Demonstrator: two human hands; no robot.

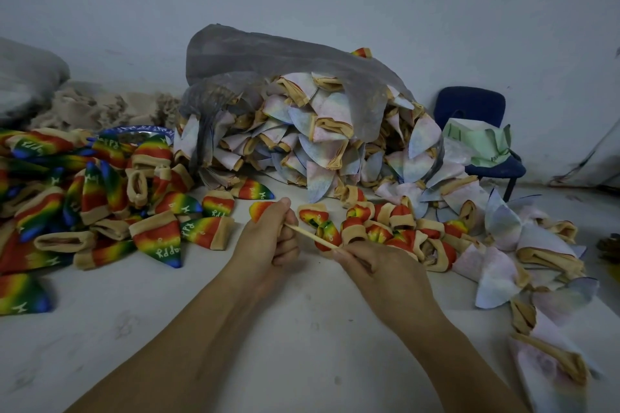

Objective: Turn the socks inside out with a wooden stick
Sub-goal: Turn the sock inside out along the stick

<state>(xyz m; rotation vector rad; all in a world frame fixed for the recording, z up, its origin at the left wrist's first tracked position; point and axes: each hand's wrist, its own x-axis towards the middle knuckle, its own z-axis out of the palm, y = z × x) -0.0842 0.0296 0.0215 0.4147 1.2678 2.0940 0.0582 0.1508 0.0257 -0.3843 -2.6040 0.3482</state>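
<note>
Two hands worked together in the head view. The left hand (271, 238) curled its fingers (287, 246) round a rainbow sock (259, 209) bunched at the tip of the wooden stick (310, 236), probably to drag the fabric over it. The right hand (382, 273) pinched the stick's near end, steadying it. Both forearms reached forward, wrists converging. A rainbow pile (100, 204) lay left; pale socks (318, 144) spilled from a plastic bag (268, 54).

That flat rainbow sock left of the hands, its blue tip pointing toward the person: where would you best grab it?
Take the rainbow sock by its tan cuff, coming from above at the far end. The cuff is a thick band, probably easy to pinch, while the near end tapers to a thin, closed blue point.
</note>
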